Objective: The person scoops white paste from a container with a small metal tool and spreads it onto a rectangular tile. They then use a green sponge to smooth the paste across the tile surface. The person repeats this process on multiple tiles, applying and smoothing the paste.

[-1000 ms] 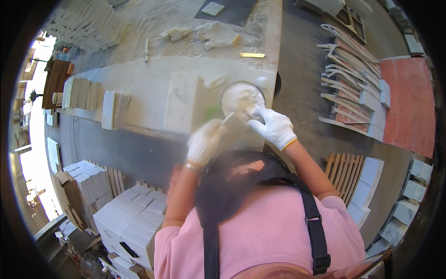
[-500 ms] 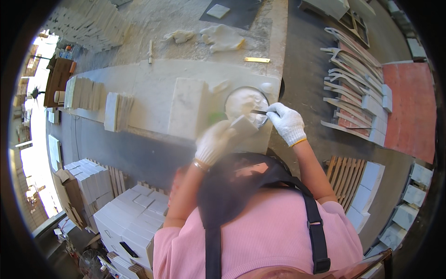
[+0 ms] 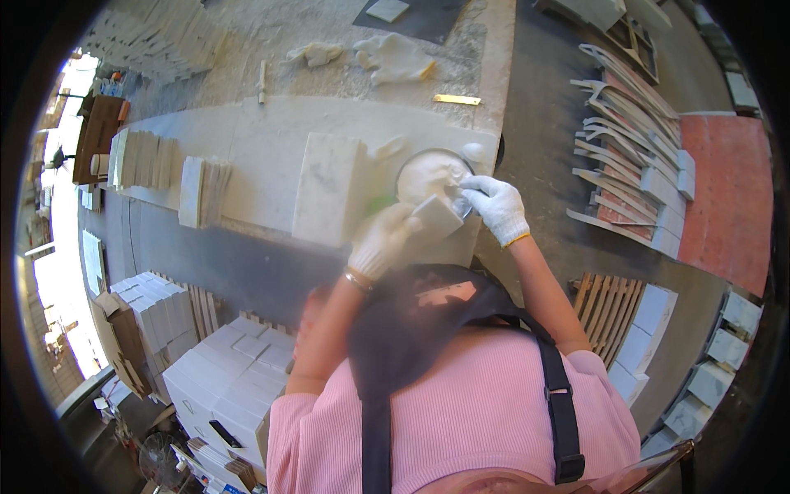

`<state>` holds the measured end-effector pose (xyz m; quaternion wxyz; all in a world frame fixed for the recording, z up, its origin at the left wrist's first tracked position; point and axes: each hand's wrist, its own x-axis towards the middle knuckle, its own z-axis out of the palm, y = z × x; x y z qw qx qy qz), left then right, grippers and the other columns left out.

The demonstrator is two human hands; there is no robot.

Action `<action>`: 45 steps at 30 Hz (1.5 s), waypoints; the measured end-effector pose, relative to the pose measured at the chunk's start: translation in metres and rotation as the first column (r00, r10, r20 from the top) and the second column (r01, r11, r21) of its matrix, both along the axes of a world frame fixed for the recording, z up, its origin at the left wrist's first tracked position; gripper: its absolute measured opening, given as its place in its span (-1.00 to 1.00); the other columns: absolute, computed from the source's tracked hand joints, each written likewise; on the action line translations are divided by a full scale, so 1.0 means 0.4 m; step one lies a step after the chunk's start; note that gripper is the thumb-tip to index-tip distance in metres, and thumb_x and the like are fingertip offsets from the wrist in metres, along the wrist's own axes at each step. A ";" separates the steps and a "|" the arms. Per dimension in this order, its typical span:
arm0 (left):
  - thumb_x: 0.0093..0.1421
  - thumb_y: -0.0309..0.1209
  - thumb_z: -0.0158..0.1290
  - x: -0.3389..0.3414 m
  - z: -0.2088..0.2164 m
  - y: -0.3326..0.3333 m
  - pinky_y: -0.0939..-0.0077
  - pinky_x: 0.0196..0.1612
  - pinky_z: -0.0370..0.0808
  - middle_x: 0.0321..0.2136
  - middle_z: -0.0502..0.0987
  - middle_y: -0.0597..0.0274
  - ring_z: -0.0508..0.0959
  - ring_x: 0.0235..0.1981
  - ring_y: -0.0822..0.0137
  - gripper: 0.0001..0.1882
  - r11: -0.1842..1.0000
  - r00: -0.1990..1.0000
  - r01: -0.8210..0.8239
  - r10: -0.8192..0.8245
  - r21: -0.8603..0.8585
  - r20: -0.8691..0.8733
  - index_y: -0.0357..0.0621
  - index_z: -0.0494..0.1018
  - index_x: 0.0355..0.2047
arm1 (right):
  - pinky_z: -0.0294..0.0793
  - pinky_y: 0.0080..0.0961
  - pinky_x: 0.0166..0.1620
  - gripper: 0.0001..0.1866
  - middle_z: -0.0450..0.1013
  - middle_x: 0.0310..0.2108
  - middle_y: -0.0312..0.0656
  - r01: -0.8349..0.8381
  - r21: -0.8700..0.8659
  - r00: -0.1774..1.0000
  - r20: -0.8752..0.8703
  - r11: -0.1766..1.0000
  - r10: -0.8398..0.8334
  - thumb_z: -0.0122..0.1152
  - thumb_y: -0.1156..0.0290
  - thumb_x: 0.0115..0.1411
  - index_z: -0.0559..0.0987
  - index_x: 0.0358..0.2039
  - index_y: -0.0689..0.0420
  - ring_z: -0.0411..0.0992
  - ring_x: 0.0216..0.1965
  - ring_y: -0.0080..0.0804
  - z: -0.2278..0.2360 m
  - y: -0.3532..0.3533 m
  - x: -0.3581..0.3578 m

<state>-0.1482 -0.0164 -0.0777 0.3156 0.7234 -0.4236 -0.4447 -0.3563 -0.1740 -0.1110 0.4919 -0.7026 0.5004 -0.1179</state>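
A small pale square tile [image 3: 438,219] is pinched at its left side by my left hand [image 3: 380,239], in a white knit glove. It is tilted and overlaps the near edge of a round bowl [image 3: 398,179] on the table. White paste [image 3: 426,174] fills much of the bowl. Also gloved, my right hand [image 3: 496,209] is closed at the bowl's right rim on a thin dark spatula [image 3: 454,190]. Its tip is over or in the paste; a haze blurs the spot, and I cannot tell whether it touches.
Left of the bowl stands a stack of marble tiles [image 3: 322,189]; smaller stacks [image 3: 194,191] are farther left. Loose gloves [image 3: 393,61] and a yellow strip [image 3: 457,100] lie beyond the bowl. Curved stone strips [image 3: 613,144] rest on the right. Boxes [image 3: 222,383] are piled at lower left.
My right hand has shifted slightly left and the spatula shows less of its length. The tile has turned, so more of its flat face shows. The whole view has shifted a little.
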 end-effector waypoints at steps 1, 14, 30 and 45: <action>0.33 -0.19 0.10 0.001 -0.001 -0.001 0.22 0.04 0.51 -0.10 0.66 -0.05 0.65 -0.06 0.02 -0.63 1.000 1.000 -0.001 0.001 0.008 -0.017 -0.13 0.59 0.02 | 0.54 -0.59 -0.26 -0.75 0.69 -0.26 -0.26 0.033 0.065 0.998 0.043 0.997 -0.036 0.37 0.39 0.26 0.75 -0.07 0.16 0.56 -0.39 -0.60 0.010 0.000 0.003; 0.32 -0.12 0.09 0.002 -0.029 -0.012 0.21 0.00 0.52 -0.13 0.68 0.00 0.66 -0.09 0.03 -0.61 0.998 0.999 0.042 -0.043 0.044 0.031 -0.06 0.62 0.02 | 0.36 -0.72 -0.42 -0.74 0.66 -0.30 -0.30 0.070 0.202 0.965 0.235 0.977 -0.118 0.34 0.44 0.30 0.72 -0.02 0.19 0.45 -0.48 -0.73 0.178 0.016 0.001; 0.33 -0.15 0.09 0.007 -0.021 -0.013 0.24 0.02 0.51 -0.14 0.68 0.03 0.65 -0.10 0.08 -0.62 0.999 0.999 0.035 -0.035 0.037 -0.008 -0.10 0.62 0.00 | 0.62 -0.51 -0.07 -0.78 0.70 -0.17 -0.12 0.010 -0.282 0.985 0.167 0.959 0.038 0.40 0.53 0.22 0.76 -0.11 0.17 0.66 -0.17 -0.42 0.124 0.025 -0.012; 0.31 -0.14 0.11 0.014 -0.037 -0.024 0.29 0.04 0.50 -0.12 0.68 0.02 0.65 -0.08 0.10 -0.60 0.994 0.997 -0.006 0.014 0.107 -0.071 -0.14 0.63 -0.01 | 0.51 -0.61 -0.29 -0.75 0.67 -0.30 -0.31 0.102 0.280 0.978 0.148 0.955 -0.148 0.37 0.47 0.26 0.73 -0.06 0.19 0.51 -0.42 -0.65 0.058 0.004 0.014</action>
